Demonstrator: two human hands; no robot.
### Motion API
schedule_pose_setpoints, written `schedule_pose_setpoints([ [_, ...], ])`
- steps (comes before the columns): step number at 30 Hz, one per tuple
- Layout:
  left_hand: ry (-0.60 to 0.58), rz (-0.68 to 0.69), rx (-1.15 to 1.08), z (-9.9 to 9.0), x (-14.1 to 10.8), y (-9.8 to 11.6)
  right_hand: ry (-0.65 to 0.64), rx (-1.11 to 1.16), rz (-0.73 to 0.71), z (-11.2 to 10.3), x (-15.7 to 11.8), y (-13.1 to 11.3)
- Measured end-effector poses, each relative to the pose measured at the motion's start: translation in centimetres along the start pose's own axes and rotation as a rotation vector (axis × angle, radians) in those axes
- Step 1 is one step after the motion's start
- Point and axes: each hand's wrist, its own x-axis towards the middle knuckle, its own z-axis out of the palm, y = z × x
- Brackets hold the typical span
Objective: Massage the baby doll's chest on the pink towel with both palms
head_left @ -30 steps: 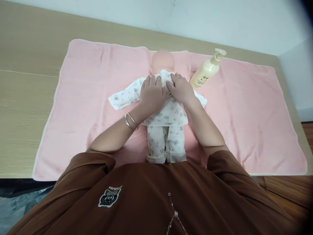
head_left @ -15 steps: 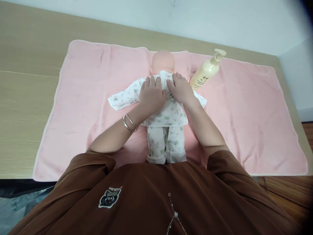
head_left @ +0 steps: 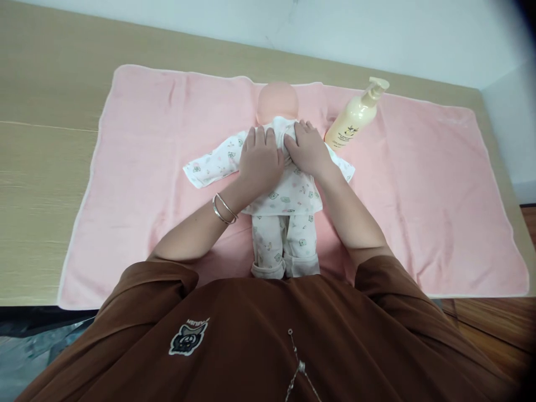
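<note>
A baby doll (head_left: 278, 103) lies stretched out on a pink blanket (head_left: 134, 162), its bald head pointing away from me. It wears a white printed top (head_left: 293, 192) and matching trousers (head_left: 268, 240) with turned-up cuffs. My left hand (head_left: 262, 162) lies flat on the chest of the top, fingers extended toward the neck. Beside it, my right hand (head_left: 310, 149) rests on the shoulder side of the top, fingers outstretched. Neither hand grips anything. The doll's left-side sleeve is spread outward; the other sleeve is partly covered by my right forearm.
A cream pump bottle (head_left: 354, 120) stands on the blanket just right of the doll, near my right hand. The blanket lies on a wooden table (head_left: 42, 128) against a white wall (head_left: 377, 39). The table's near edge runs close to my body.
The view has shifted slightly. Both hands stay flat on the top, in nearly the same place, and the doll and bottle have not visibly moved.
</note>
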Motion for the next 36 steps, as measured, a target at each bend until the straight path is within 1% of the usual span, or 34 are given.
schedule_pose_setpoints([
  [3, -0.026, -0.007, -0.029, 0.0, 1.9, -1.5, 0.042, -0.071, -0.019, 0.5, -1.6, -1.5],
  [6, -0.025, -0.064, -0.047, 0.2, 3.3, -2.7, 0.052, -0.089, -0.027, 0.6, -2.6, -2.7],
  [10, 0.028, -0.071, -0.04, 0.6, 2.9, -2.5, 0.051, -0.045, -0.002, 0.8, -1.5, -2.1],
  [13, 0.043, -0.057, -0.047, 0.7, 2.5, -2.3, 0.052, -0.035, 0.017, 1.1, -0.6, -1.4],
  [16, 0.05, -0.043, -0.041, 0.9, 2.6, -2.6, 0.051, -0.043, 0.021, 1.1, -0.5, -1.3],
  [20, 0.058, -0.023, -0.042, 1.2, 2.4, -2.8, 0.004, -0.041, -0.008, -0.1, -0.6, -1.0],
  [23, 0.041, 0.007, -0.044, 1.0, 1.6, -2.2, -0.014, -0.011, 0.008, -1.1, -0.4, -0.4],
  [25, 0.016, 0.02, -0.041, 0.7, 1.2, -1.8, -0.008, -0.008, 0.014, -1.4, -0.4, -0.3],
  [28, -0.011, 0.023, -0.032, 0.0, 1.6, -1.9, 0.0, -0.054, -0.003, -0.9, -1.2, -1.1],
  [31, -0.058, -0.012, -0.023, -0.3, 3.0, -3.0, 0.028, -0.099, -0.016, -0.1, -2.7, -2.9],
  [33, -0.076, -0.036, -0.03, -0.1, 3.7, -3.7, 0.047, -0.104, -0.018, 0.2, -3.3, -3.7],
  [36, -0.054, -0.018, -0.039, 0.3, 3.3, -3.6, 0.043, -0.069, -0.019, 0.0, -2.7, -3.3],
])
